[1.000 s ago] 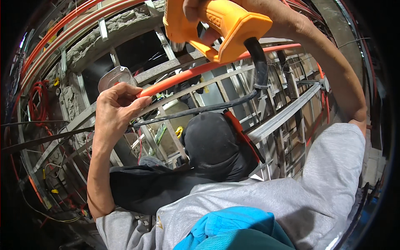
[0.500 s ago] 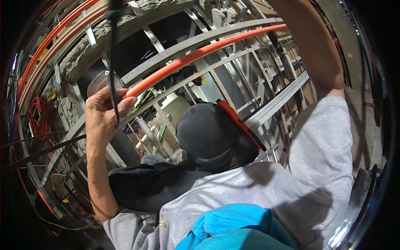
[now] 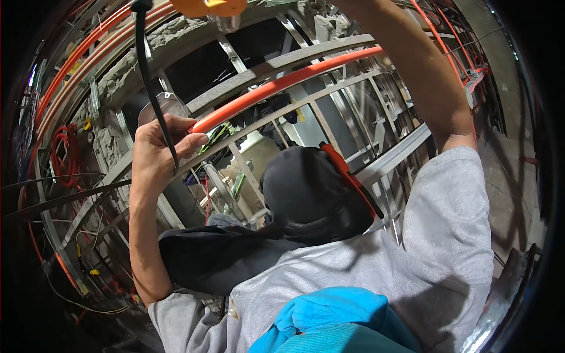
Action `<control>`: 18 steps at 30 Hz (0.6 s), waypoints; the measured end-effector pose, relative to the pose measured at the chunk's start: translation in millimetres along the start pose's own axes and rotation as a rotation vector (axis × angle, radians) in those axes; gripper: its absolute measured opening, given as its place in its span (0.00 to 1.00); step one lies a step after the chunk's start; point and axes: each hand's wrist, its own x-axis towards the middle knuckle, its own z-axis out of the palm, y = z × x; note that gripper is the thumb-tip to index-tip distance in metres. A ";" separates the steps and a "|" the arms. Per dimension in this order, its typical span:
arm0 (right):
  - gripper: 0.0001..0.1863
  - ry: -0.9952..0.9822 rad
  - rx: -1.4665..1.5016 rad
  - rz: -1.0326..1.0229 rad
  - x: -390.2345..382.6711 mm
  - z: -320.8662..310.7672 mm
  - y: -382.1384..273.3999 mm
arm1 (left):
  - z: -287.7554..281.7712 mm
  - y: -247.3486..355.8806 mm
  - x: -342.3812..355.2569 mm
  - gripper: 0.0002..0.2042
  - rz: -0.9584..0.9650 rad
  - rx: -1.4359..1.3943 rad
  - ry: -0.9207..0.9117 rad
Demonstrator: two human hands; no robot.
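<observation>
The left hand is wrapped round the end of the orange pipe, a black cord crossing its fingers. The right hand is out of sight above, near an orange tool. Metal framing stands behind.

An unfinished interior is shown, framed by bare metal studs and a grey horizontal channel. Rough grey masonry is seen behind the framing at upper left. Orange conduits are run along the upper left, and red cable coils are hung at the left. A bare concrete floor is lit at the right; the edges are left dark.
</observation>
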 end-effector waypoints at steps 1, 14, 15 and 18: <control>0.20 0.001 0.002 -0.001 1.5 0.4 -0.2 | 0.6 -0.6 0.3 0.15 0.013 -0.038 -0.009; 0.19 0.016 0.061 -0.002 19.8 17.4 -2.9 | -6.2 -0.3 1.9 0.17 0.002 -0.006 -0.043; 0.19 0.016 0.068 -0.003 21.5 19.4 -3.1 | -7.7 -2.0 2.4 0.17 -0.002 -0.002 -0.054; 0.19 0.010 0.088 -0.001 25.4 26.8 -2.1 | -9.2 -2.0 3.5 0.18 -0.030 -0.011 -0.071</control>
